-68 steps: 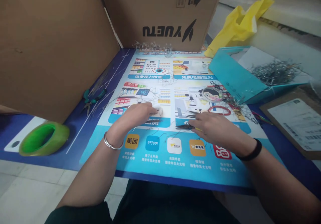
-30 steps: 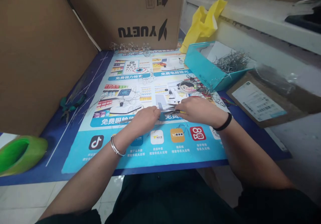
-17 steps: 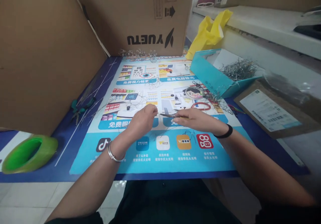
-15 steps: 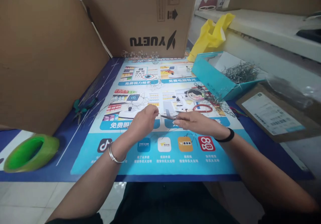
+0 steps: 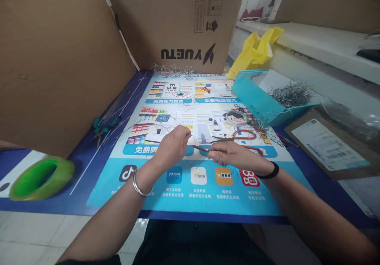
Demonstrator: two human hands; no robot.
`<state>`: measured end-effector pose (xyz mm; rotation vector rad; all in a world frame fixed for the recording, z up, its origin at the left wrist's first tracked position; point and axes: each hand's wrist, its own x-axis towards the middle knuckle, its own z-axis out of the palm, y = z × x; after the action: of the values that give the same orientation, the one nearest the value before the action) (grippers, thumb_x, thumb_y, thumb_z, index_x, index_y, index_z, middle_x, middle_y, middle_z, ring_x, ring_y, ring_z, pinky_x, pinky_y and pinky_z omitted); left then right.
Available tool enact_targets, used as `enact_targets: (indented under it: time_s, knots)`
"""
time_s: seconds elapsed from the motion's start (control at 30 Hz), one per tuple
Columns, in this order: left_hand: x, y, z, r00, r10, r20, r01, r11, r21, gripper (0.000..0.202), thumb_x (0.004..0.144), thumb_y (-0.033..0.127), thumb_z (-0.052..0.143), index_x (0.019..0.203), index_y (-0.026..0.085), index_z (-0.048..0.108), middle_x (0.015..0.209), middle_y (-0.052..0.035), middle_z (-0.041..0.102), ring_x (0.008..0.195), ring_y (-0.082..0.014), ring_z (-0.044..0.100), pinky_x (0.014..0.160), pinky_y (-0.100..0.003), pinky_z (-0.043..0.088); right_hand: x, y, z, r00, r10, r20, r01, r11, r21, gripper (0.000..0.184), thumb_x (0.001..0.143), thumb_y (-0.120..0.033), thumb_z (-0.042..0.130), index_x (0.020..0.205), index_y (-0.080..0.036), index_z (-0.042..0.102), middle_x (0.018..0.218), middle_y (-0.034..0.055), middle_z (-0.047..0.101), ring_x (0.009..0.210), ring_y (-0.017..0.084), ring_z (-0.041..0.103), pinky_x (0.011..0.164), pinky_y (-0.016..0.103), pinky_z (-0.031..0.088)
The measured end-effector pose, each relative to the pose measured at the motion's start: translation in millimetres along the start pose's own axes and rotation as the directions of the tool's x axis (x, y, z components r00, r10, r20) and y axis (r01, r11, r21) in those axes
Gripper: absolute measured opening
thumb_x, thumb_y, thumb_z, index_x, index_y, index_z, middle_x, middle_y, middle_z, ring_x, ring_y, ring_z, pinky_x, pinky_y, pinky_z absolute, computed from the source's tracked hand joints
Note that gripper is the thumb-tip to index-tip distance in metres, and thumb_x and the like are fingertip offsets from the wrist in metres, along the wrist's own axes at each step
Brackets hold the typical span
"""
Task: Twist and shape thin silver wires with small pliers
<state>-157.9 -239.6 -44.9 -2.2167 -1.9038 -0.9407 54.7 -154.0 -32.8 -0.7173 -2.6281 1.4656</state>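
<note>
My left hand [image 5: 175, 144] is closed in a pinch above the printed sheet [image 5: 178, 207], and a thin wire [image 5: 194, 140] shows at its fingertips. My right hand [image 5: 227, 153] grips a slim, dark, pointed metal tool that looks like tweezers [image 5: 200, 148]. The tool's tip points left toward my left fingers, with a small gap between. Just behind my right hand lie scissors [image 5: 245, 134] with red handles, partly covered by that hand. Fine wire pieces [image 5: 203, 162] appear below the tool.
Teal-handled pliers [image 5: 102, 128] and a tape roll [image 5: 41, 178] lie at left. A teal box [image 5: 252, 94] holds a heap of wire pieces [image 5: 292, 94]. Near it are a round container [image 5: 236, 117], a labelled parcel [image 5: 332, 146] and a yellow bag [image 5: 255, 51]. Large cardboard [image 5: 178, 23] stands behind.
The whole view has shifted slightly, so things sit lower and to the right. Both hands keep nearly the same pose, and more of the red scissors shows behind my right hand.
</note>
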Motion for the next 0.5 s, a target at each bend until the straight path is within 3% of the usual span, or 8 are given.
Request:
enact_targets:
  time_s: [0.13, 0.3, 0.5]
  knots:
    - [-2, -5, -0.3, 0.987, 0.13, -0.097, -0.127, 0.991, 0.037, 0.013, 0.092, 0.015, 0.032, 0.09, 0.02, 0.044, 0.082, -0.0052, 0.057, 0.078, -0.0175, 0.055, 0.068, -0.03, 0.046, 1, 5, 0, 0.999, 0.027, -0.037, -0.025, 0.998, 0.051, 0.045, 0.087, -0.058, 0.043, 0.079, -0.016, 0.058, 0.07, 0.0013, 0.057, 0.064, 0.013, 0.054, 0.056, 0.024, 0.041]
    - [-3, -11, -0.3, 0.942, 0.287, -0.175, -0.264, 0.954, 0.144, 0.015, 0.09, 0.008, 0.036, 0.095, 0.02, 0.043, 0.085, -0.0064, 0.059, 0.083, -0.0179, 0.055, 0.072, -0.031, 0.047, 1, 5, 0, 0.999, 0.049, -0.002, -0.048, 0.985, 0.167, 0.047, 0.088, -0.057, 0.042, 0.091, -0.014, 0.06, 0.082, 0.0062, 0.064, 0.07, 0.014, 0.06, 0.062, 0.026, 0.047]
    - [-4, -10, 1.9, 0.942, 0.303, -0.144, -0.282, 0.948, 0.148, 0.013, 0.09, 0.01, 0.037, 0.096, 0.02, 0.043, 0.089, -0.007, 0.061, 0.085, -0.0179, 0.056, 0.074, -0.031, 0.048, 0, -1, 3, 0.998, 0.062, -0.009, -0.059, 0.985, 0.159, 0.045, 0.087, -0.056, 0.044, 0.086, -0.014, 0.06, 0.072, 0.0024, 0.059, 0.066, 0.013, 0.059, 0.058, 0.025, 0.045]
